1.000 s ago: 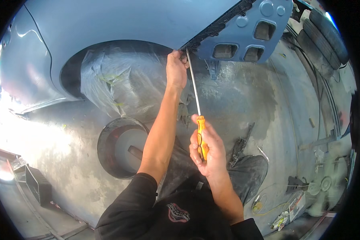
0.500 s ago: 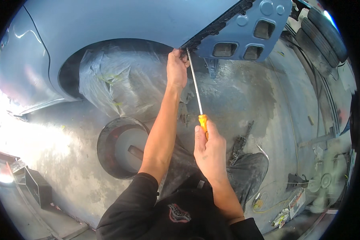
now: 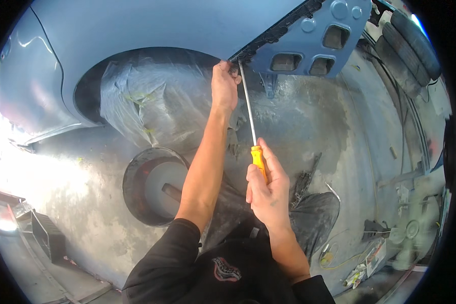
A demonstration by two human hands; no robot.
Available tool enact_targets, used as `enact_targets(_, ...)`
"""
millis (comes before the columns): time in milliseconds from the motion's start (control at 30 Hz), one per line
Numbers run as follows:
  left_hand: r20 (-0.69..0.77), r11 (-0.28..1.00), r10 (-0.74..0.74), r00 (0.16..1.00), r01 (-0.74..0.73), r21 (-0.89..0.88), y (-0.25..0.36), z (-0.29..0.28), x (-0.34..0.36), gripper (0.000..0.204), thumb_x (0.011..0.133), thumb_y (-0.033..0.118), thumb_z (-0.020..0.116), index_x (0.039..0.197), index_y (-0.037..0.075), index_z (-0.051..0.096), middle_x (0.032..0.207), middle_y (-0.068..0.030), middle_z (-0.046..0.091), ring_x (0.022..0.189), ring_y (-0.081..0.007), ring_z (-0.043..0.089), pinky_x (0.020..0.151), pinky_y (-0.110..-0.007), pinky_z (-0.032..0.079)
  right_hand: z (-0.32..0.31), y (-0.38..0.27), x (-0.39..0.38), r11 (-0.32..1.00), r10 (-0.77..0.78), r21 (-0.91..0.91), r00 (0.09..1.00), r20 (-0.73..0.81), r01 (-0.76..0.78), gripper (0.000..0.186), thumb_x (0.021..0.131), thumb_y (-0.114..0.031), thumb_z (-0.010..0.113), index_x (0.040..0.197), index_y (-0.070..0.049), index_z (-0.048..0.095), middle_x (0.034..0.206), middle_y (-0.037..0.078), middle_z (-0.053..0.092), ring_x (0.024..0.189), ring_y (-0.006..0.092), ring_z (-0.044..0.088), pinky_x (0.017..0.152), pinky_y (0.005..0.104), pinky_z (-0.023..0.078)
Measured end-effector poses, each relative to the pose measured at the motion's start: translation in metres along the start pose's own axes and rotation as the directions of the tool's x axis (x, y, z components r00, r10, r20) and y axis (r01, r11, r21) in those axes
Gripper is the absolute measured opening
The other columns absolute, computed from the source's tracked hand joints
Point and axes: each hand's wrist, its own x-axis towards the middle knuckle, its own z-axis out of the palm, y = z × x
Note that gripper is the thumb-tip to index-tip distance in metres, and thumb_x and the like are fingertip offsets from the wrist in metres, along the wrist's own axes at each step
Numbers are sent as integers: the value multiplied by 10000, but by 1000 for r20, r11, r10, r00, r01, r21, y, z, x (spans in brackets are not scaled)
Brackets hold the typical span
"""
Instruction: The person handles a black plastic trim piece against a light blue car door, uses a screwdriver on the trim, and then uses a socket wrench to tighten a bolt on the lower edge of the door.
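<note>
My right hand (image 3: 266, 187) is closed round the yellow handle (image 3: 257, 156) of a long screwdriver, forefinger reaching up beside it. The steel shaft (image 3: 248, 104) runs up to the lower end of a black ragged seam strip (image 3: 268, 34) between the blue-grey car body (image 3: 147, 25) and a blue inner panel (image 3: 314, 30) with square holes. My left hand (image 3: 224, 88) is at that end, beside the shaft, fingers curled on something small and dark that I cannot make out. The screwdriver's tip is hard to see against the seam.
Plastic sheeting (image 3: 152, 101) covers the wheel arch. A black bucket (image 3: 136, 190) with grey contents stands left of my legs. Tires (image 3: 405, 50) lean at the upper right; a fan (image 3: 412, 230) and cables lie at the right. A black crate (image 3: 48, 233) sits at the lower left.
My right hand has shifted slightly right, and its grip on the handle has changed, with the forefinger stretched higher now. My left hand has stayed at the seam, a touch higher in view.
</note>
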Motion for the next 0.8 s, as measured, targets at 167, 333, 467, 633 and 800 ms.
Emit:
enact_targets(167, -9, 1000, 5, 1000, -5, 20, 4, 8, -3, 232, 960, 304, 458, 1020, 104, 558, 974, -6, 567, 796, -136, 480, 734, -325, 422, -3, -1, 3, 999, -5, -33, 1000, -9, 5, 534, 963, -83, 530, 1474, -7, 396, 737, -22, 528, 515, 43, 463, 471, 220, 408)
enact_targets(333, 12, 1000, 23, 1000, -23, -12, 5, 4, -3, 237, 964, 297, 453, 1035, 98, 562, 970, -3, 564, 779, -130, 471, 712, -313, 414, -7, -7, 6, 998, 36, 54, 999, 28, -38, 527, 971, -83, 521, 1479, -31, 393, 731, -22, 519, 487, 46, 448, 450, 215, 379)
enact_targets(467, 9, 1000, 22, 1000, -22, -18, 2, 13, -6, 226, 965, 283, 456, 1037, 98, 563, 957, -5, 561, 774, -121, 465, 678, -300, 393, -12, 9, 9, 686, 81, 680, 955, 285, -260, 456, 999, -107, 486, 1451, -74, 430, 756, 12, 514, 426, 79, 408, 391, 223, 328)
enact_targets(633, 32, 999, 15, 999, -14, -30, 1, 11, -5, 224, 967, 275, 445, 1031, 95, 561, 943, 3, 557, 775, -117, 464, 677, -298, 382, -19, 27, 18, 466, 38, 799, 911, 410, -380, 467, 1026, -178, 456, 1481, -118, 369, 769, 36, 469, 389, 95, 338, 337, 236, 283)
enact_targets(800, 51, 998, 37, 998, -39, 49, 4, 4, -7, 270, 982, 288, 440, 1064, 73, 580, 947, 12, 567, 780, -113, 468, 698, -296, 386, -24, 30, 22, 267, -56, 831, 853, 519, -488, 490, 1036, -190, 436, 1508, -122, 321, 812, 45, 468, 382, 110, 326, 333, 245, 287)
